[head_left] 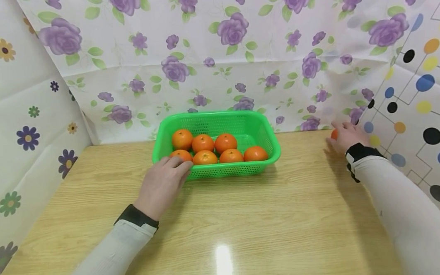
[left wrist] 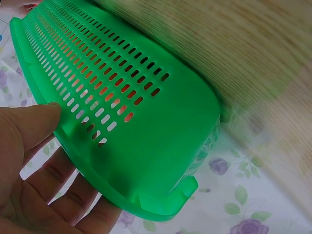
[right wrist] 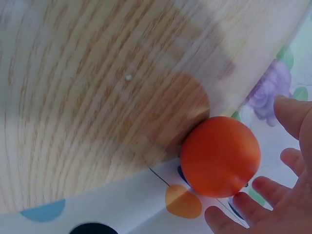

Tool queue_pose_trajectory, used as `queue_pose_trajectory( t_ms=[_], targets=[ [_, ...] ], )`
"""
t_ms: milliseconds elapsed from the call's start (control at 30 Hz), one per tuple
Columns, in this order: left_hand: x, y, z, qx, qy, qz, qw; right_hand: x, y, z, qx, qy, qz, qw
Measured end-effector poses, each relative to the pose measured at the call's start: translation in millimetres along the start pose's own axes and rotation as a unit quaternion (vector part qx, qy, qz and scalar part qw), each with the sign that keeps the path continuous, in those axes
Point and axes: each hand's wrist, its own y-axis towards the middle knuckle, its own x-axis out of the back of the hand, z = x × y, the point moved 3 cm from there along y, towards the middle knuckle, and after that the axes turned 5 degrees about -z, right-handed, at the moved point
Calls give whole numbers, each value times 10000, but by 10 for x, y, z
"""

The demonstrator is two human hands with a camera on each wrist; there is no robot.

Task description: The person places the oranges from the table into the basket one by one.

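A green plastic basket [head_left: 221,170] with slotted walls stands on the table and holds several mandarins [head_left: 225,143]. My left hand [head_left: 165,182] grips its front rim near the left corner. In the left wrist view the thumb lies on the outer wall of the basket [left wrist: 161,117], while the fingers pass over the rim to the other side. Far to the right, my right hand [head_left: 347,137] is at a single mandarin [right wrist: 220,157] on the table. Its thumb stands away from the fruit and the fingertips [right wrist: 243,200] are right at its lower side.
The wooden table [head_left: 224,220] ends at a back wall of purple-flowered cloth [head_left: 209,84]. Patterned sheets flank it: flowers on the left sheet [head_left: 27,164], coloured dots on the right sheet [head_left: 420,114], close beside my right hand.
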Motion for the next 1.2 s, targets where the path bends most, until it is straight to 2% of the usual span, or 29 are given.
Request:
queue_pose_trajectory(
  t_ms=[267,500,667,1000,1200],
  targets=[
    [-17,-3,0,-11,-41,-34,10000,-74,43,-38,-105,-35,-168,9998],
    [8,-11,8,-28,-69,-92,9999,-336,332,-370,-247,-146,-379,9989],
    [15,-16,10,-16,-31,-70,10000,-399,415,-469,-260,-95,-369,9989],
    [1,0,2,-47,-21,-84,10000,-427,423,-495,-363,99,-404,9985],
    [-1,3,0,-31,-8,-20,10000,-389,311,-328,-403,-2,-516,9979]
  ],
)
